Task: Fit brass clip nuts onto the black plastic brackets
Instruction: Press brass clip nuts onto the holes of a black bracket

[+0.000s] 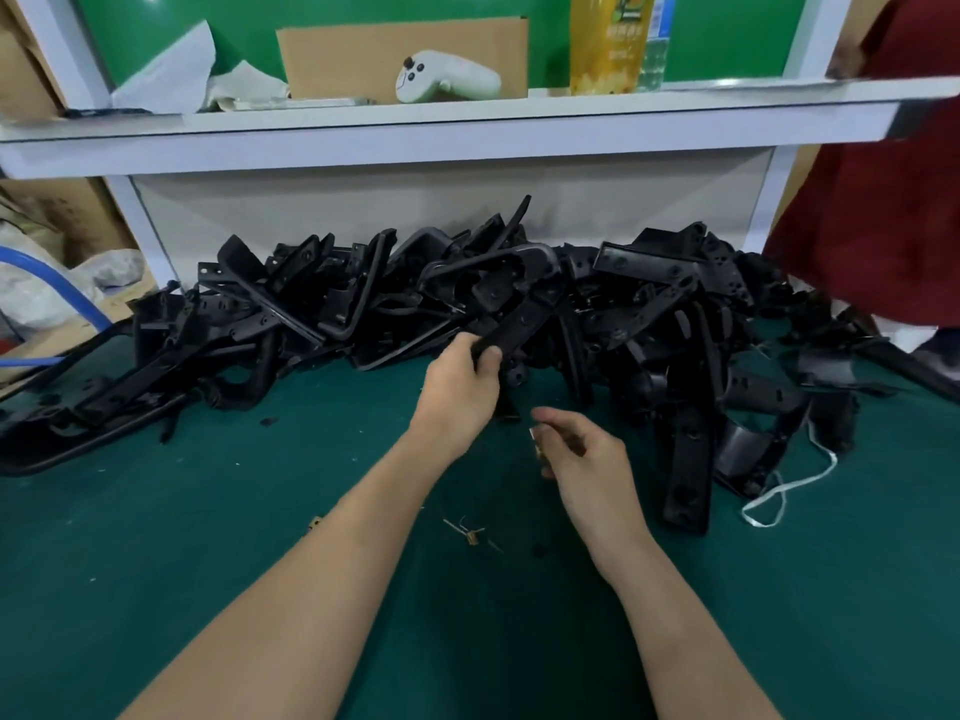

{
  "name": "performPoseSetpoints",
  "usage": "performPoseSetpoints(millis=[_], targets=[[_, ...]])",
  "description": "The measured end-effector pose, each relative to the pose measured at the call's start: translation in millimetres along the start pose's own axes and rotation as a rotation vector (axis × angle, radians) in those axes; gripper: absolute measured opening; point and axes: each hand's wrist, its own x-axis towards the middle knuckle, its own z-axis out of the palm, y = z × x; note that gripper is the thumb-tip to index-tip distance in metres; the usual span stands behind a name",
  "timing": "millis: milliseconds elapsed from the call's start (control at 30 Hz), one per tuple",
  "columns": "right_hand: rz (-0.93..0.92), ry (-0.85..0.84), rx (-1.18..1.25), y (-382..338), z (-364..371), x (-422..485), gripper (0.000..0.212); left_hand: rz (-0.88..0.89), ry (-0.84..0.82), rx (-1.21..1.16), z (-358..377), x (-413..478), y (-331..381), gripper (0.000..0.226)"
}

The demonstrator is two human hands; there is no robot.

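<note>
Right hand (589, 462) pinching clip nut (535, 442), left hand (457, 394) gripping bracket (519, 319) — bottle label (615, 28) blurred

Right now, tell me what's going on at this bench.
A person is assembling parts. The left hand grips the end of a black bracket at the front of a large pile of brackets. The right hand pinches a small brass clip nut just below it, not yet fitted. A few loose brass pieces lie on the green mat.

Both your bare arms reach forward. Your left hand (460, 394) is farther out, its fingers (488, 358) curled round a black bracket (519, 319). Your right hand (589, 459) sits nearer you, pinching a small brass clip (535, 442).
</note>
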Motion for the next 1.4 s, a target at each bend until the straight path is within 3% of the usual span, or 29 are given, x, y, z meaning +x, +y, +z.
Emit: performPoseSetpoints(millis=[167, 333, 467, 567, 633, 733, 800, 867, 967, 1033, 1133, 1233, 1300, 1400], targets=[[-0.011, -0.039, -0.043, 1.7, 1.5, -3.7, 0.021, -0.227, 0.105, -0.680, -48.7, -20.5, 36.4, 0.028], [-0.053, -0.124, -0.303, 2.0, 3.0, -12.0, 0.020, -0.408, -0.144, -1.347, -88.9, -50.9, 47.8, 0.022], [-0.130, -0.162, -0.408, 0.0, 5.5, -17.6, 0.015, -0.515, -0.294, -1.579, -82.4, -80.0, 35.8, 0.021], [-0.110, -0.098, -0.157, -13.0, 2.3, -21.8, 0.026, -0.573, -0.365, -1.605, -65.7, -101.6, 25.3, 0.024], [0.010, -0.094, 0.208, -27.9, -1.0, -20.7, 0.053, -0.587, -0.341, -1.464, -50.0, -115.0, 21.9, 0.026], [0.237, -0.199, 0.671, -46.4, -9.0, -17.7, 0.087, -0.411, -0.233, -0.904, -23.0, -131.2, 17.8, 0.026], [0.235, -0.234, 0.801, -53.5, -14.6, -18.8, 0.083, -0.209, -0.218, -0.570, -11.5, -138.0, 15.5, 0.023], [0.132, -0.183, 0.841, -59.2, -20.2, -20.4, 0.062, -0.049, -0.219, -0.349, -10.4, -137.8, 12.8, 0.020], [-0.104, -0.023, 0.472, -58.6, -30.3, -23.4, 0.009, 0.165, -0.114, 0.063, -16.5, -126.7, 2.2, 0.031], [-0.203, 0.017, 0.061, -51.8, -36.7, -24.2, 0.008, 0.200, -0.062, 0.279, -18.7, -117.2, -5.8, 0.040], [-0.248, -0.061, -0.417, -41.5, -40.2, -26.7, 0.062, 0.249, -0.192, 0.617, -7.6, -109.8, -11.1, 0.043], [-0.272, -0.176, -0.573, -34.4, -38.8, -28.6, 0.107, 0.289, -0.251, 0.777, 0.6, -108.1, -13.8, 0.038], [-0.245, -0.203, -0.602, -34.4, -37.0, -28.9, 0.118, 0.293, -0.230, 0.782, 0.1, -106.8, -15.1, 0.032], [-0.229, -0.164, -0.656, -37.5, -36.8, -29.8, 0.119, 0.323, -0.189, 0.776, -5.4, -109.4, -21.0, 0.030]])
